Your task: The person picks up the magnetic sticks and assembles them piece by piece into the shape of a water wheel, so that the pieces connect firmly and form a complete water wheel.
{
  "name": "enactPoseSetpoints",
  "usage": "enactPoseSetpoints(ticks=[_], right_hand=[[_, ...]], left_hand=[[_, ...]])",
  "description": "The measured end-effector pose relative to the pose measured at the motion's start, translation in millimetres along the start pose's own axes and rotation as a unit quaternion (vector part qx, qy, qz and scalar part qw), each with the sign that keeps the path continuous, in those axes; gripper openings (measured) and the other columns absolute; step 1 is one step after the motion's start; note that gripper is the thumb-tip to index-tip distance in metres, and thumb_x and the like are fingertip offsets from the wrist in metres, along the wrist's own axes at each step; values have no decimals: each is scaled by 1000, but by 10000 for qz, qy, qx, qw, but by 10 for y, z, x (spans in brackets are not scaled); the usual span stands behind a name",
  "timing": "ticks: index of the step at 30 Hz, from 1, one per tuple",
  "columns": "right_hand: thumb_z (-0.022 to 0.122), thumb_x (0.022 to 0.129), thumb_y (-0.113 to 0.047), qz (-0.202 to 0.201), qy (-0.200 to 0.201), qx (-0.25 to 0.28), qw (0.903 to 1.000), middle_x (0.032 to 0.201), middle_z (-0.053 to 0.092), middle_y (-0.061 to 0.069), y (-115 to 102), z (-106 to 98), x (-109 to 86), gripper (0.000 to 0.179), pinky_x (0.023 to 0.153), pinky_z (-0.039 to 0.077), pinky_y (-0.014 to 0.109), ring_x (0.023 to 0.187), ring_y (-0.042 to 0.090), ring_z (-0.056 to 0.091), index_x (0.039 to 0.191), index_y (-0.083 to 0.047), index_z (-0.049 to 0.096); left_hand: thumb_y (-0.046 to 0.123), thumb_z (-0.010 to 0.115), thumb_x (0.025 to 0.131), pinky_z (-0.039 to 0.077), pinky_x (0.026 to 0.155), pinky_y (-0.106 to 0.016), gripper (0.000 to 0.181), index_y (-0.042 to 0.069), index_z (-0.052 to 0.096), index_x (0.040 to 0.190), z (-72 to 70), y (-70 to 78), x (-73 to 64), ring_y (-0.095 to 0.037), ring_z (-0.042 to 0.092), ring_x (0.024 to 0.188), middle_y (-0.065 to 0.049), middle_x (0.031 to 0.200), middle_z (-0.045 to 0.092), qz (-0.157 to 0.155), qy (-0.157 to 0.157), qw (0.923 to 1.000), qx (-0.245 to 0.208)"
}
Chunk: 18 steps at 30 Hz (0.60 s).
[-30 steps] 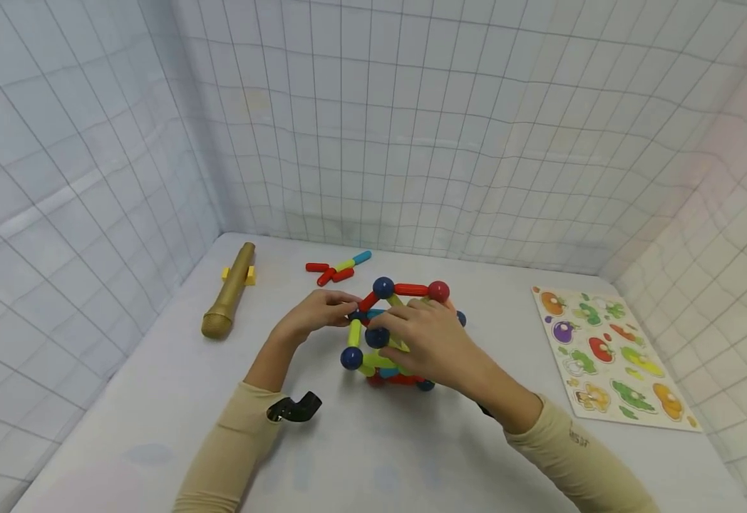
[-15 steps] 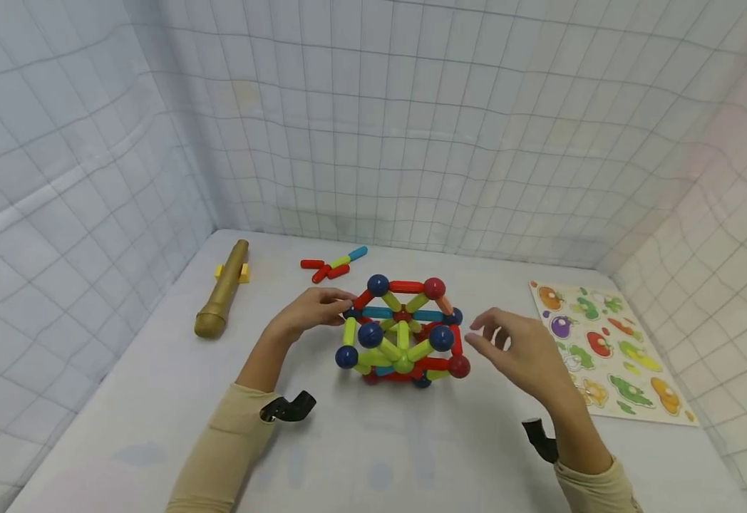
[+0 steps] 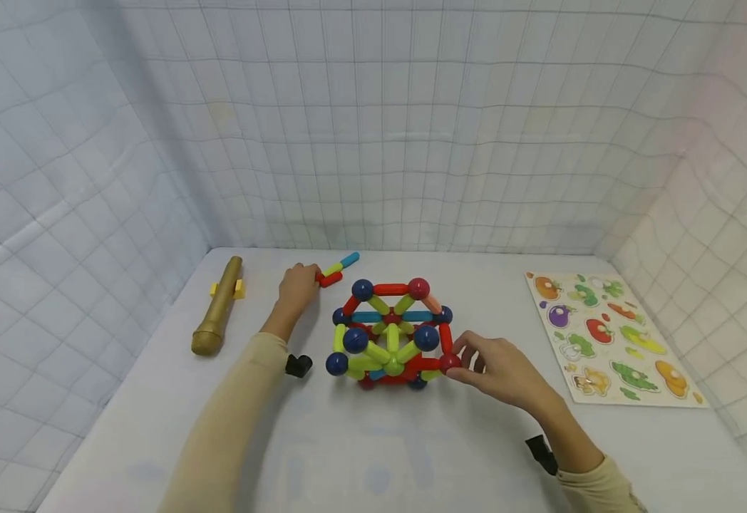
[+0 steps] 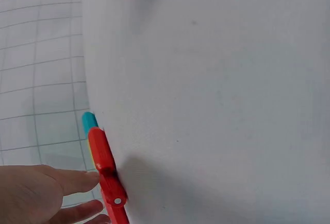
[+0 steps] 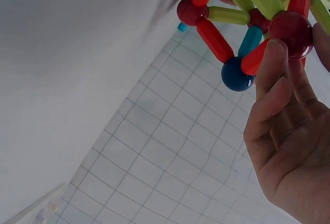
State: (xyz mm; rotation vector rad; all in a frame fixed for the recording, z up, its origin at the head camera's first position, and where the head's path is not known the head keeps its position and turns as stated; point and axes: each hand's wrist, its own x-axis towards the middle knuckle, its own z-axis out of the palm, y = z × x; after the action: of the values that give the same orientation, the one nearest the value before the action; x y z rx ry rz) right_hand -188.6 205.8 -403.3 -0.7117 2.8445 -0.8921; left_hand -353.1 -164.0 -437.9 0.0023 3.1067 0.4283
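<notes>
A construction of magnetic rods and balls point(image 3: 393, 315) stands mid-table, with blue, red and lime-green balls. My right hand point(image 3: 505, 370) pinches the red ball point(image 5: 293, 32) at its lower right corner between thumb and fingertips. My left hand point(image 3: 299, 288) is at the small pile of loose rods behind and left of the construction. In the left wrist view its fingers point(image 4: 80, 181) reach straight out to the red rods point(image 4: 100, 149), fingertips right at their edge. Also in the pile lie a lime-green rod point(image 3: 331, 269) and a blue rod point(image 3: 351, 259). The hand hides part of the pile in the head view.
A gold toy microphone point(image 3: 217, 306) lies at the left, by small yellow blocks point(image 3: 239, 289). A vegetable puzzle board point(image 3: 611, 338) lies on the right. Grid-patterned cloth walls point(image 3: 373, 128) close off the back and sides of the white table point(image 3: 361, 442).
My left hand has left the construction and moved back to the loose rods. The right hand drew away from the front of the construction, then came to its lower right red ball.
</notes>
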Motion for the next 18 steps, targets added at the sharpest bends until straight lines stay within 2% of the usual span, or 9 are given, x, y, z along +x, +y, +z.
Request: enactPoseSetpoints(ticks=[3,7,12,16,18], right_hand=[[73,85,-37,-18,-21,-27,10000,79,63,-11,14,-15,-3,29,57,47,19,66,3,54,105,-20,61],[72,86,-40,-140,-98,-59,9998,80,64,-11,-10,26,23,30,57,47,19,65,2,53,106,-20,61],[73,86,-38,-105,-57,-87,9999,80,63,-11,-3,4,24,29,57,46,20,65,3,52,106,-22,60],[73,86,-37,-75,-65,-44,9999,81,64,-10,7,-23,2,29,57,47,20,65,4,53,106,-22,60],[72,86,-39,-70,-83,-34,9999,82,64,-10,9,-29,-13,30,57,47,20,65,3,53,107,-22,59]], left_hand=[[8,52,96,53,87,-49,32,5,60,128,46,37,123,-40,60,104,-22,115,62,27,-340,9983,473],[5,49,97,53,88,-51,33,6,59,129,79,-56,62,-41,62,104,-23,116,64,16,-428,9963,745],[11,45,101,52,90,-55,34,6,56,132,63,-94,-28,-46,60,105,-30,121,59,115,-458,9949,891],[15,51,98,49,95,-54,42,3,50,139,-50,-88,-156,-44,58,110,-29,127,57,-6,-594,9967,556],[16,57,95,50,94,-51,45,3,51,138,-165,-78,-307,-40,58,109,-26,125,59,6,-706,9975,77]])
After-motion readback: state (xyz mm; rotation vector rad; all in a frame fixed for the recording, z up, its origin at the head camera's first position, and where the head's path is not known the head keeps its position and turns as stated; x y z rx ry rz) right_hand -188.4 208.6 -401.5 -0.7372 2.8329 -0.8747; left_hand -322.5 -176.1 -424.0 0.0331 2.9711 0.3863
